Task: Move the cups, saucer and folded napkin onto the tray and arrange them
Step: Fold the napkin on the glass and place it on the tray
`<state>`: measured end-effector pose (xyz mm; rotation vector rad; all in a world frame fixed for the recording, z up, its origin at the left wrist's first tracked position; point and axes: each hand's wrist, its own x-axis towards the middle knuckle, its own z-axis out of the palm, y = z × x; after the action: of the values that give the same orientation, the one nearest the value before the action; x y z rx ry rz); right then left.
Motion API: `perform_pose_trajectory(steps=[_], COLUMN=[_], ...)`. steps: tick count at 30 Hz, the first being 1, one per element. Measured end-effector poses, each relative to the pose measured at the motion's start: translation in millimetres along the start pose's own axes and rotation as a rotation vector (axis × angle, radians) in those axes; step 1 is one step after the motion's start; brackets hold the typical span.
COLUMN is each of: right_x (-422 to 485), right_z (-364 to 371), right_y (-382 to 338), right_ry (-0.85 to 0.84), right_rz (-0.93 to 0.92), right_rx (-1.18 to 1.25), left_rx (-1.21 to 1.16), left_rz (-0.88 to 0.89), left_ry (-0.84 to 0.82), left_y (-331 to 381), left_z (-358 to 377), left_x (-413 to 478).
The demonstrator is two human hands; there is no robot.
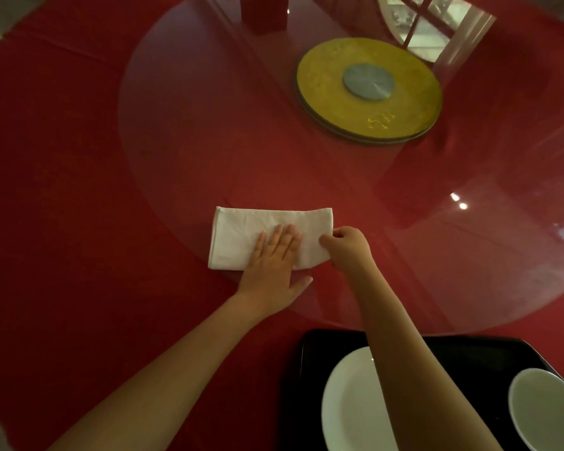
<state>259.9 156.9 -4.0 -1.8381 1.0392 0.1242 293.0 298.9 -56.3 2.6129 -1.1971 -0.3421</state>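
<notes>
- While the left hand (272,265) lies flat with its fingers spread and straight, its palm presses down on the near edge of a white folded cloth napkin (241,237), and the thumb sticks out to the right onto the table.
- At the napkin's right end, the right hand (347,247) is curled, thumb and fingers pinching the cloth's near right corner.
- That napkin is a wide rectangle lying flat, partly on the red tablecloth (62,190) and partly on the edge of a large round clear glass turntable (209,131) that covers the middle of the table.
- Well apart from the napkin, close to the person at the lower right, a black rectangular tray (310,369) sits on the tablecloth.
- On the tray rests a round white saucer (349,402), partly hidden by the right forearm that crosses over it.
- Beside the saucer, at the tray's right end, stands a white round cup (547,408) seen from above and cut off by the picture's edge; whether it has a handle cannot be told.
- Farther back, under the glass, a round gold disc with a grey metal hub (368,89) marks the turntable's centre.
- Reflections of a window and ceiling lights show on the glass.
</notes>
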Motion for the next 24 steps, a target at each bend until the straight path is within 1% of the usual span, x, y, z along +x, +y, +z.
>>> perform_pose_trajectory(steps=[2, 5, 7, 8, 11, 12, 14, 15, 16, 17, 19, 21, 23, 24], right_x=[-7, -21, -27, -28, -22, -20, -17, -17, -16, -16, -13, -8, -4, -2], right_z=[1, 4, 2, 0, -12, -16, -16, -13, -9, -4, 3, 7, 12, 16], right_y=[-6, -10, -8, -7, 2, 5, 9, 8, 6, 3, -4, -7, -8, -9], right_ry=[-0.02, -0.105, -0.145, -0.143, -0.045, -0.075, -0.294, -0.412, -0.493, -0.529, -0.496, -0.401, -0.348, -0.328], right_rz=[-0.031, -0.084, -0.156, -0.181, -0.259, -0.295, -0.397, -0.447, -0.487, -0.501, -0.494, -0.502, -0.506, -0.504], right_rx=[0.095, 0.215, 0.221, 0.218, 0.191, 0.164, 0.129, 0.116, 0.104, 0.104, 0.124, 0.124, 0.148, 0.151], left_rx=[-0.092, -0.26, -0.413, -0.516, -0.814, -0.913, -1.077, -1.133, -1.179, -1.218, -1.293, -1.399, -1.465, -1.442], left_rz=[-0.004, -0.066, -0.137, -0.169, -0.246, -0.283, -0.352, -0.354, -0.341, -0.317, -0.27, -0.259, -0.296, -0.338], left_ry=[0.085, 0.305, 0.44, 0.46, 0.422, 0.396, 0.322, 0.287, 0.249, 0.206, 0.13, 0.095, 0.141, 0.204], left_y=[6, 20, 23, 22, 10, 5, -6, -11, -16, -21, -28, -32, -30, -28], left_z=[-2, -2, -1, -2, -8, -12, -17, -20, -22, -24, -27, -29, -30, -29], left_x=[1, -3, -6, -8, -17, -19, -25, -28, -31, -34, -38, -40, -40, -40])
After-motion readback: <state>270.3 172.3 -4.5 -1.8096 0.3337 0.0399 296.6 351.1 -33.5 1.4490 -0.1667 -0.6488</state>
